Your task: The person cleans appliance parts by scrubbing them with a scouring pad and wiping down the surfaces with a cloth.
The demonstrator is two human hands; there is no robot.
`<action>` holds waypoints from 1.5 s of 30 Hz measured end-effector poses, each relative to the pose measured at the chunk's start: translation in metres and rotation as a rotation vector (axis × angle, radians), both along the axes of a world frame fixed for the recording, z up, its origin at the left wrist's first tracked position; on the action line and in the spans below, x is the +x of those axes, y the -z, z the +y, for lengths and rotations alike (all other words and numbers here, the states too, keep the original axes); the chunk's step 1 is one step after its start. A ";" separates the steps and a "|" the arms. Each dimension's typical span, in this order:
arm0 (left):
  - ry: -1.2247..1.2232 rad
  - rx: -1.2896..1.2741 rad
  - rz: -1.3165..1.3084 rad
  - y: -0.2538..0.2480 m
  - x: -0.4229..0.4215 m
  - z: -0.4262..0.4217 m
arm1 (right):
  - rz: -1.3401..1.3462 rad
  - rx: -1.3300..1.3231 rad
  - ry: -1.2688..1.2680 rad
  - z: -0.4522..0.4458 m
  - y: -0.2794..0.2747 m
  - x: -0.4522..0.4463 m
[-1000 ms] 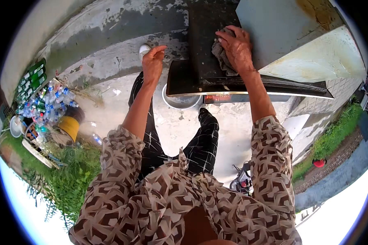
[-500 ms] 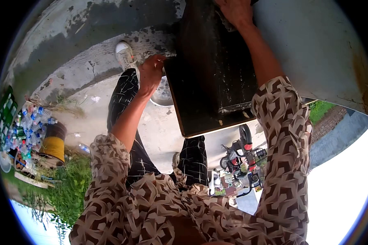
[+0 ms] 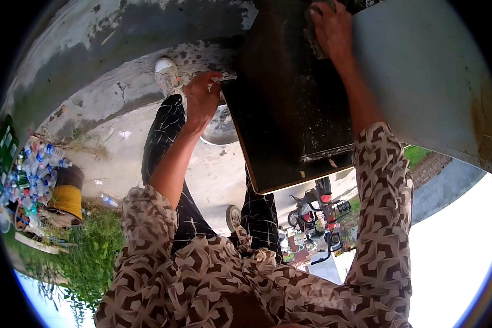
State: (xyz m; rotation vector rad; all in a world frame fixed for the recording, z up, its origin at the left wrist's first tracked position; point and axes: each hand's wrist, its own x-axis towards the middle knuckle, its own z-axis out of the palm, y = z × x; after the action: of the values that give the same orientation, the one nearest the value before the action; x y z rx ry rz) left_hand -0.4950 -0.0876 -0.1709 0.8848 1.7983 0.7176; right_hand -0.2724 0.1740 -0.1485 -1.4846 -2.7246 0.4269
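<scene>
A dark, scuffed panel with a pale edge strip lies in front of me, joined to a dark surface that reaches the top of the view. My right hand presses a grey-brown cloth on that dark surface, near its right side. At the panel's left corner is my left hand, its fingers bent close to the edge; whether they grip it is unclear. Below and left of the panel stands a round metal basin, partly hidden by my left hand and the panel.
A large grey metal box stands at the right. Plastic bottles and a black-and-yellow bucket are at the left. A red and black motorbike shows beyond the panel. Green plants grow lower left.
The view has shifted, showing more of the panel and the motorbike. Since half a second ago, my right hand with the cloth has come slightly down and right in view. My left hand stays by the corner.
</scene>
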 end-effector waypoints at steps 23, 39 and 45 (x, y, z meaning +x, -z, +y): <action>0.015 -0.160 -0.044 0.017 0.033 -0.034 | 0.124 -0.447 0.062 -0.174 -0.210 -0.011; -0.128 -0.096 -0.495 -0.144 0.047 -0.012 | -0.323 -0.240 -0.275 -0.117 -0.234 0.222; 0.102 -0.106 -0.118 -0.183 0.067 -0.003 | -0.339 -0.191 0.023 -0.140 -0.237 0.210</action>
State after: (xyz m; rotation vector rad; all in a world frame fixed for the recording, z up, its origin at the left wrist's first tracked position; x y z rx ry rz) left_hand -0.4283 -0.0908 0.0121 0.8399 1.6593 0.5912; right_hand -0.0622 0.0343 0.0883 -1.7822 -2.9890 0.4872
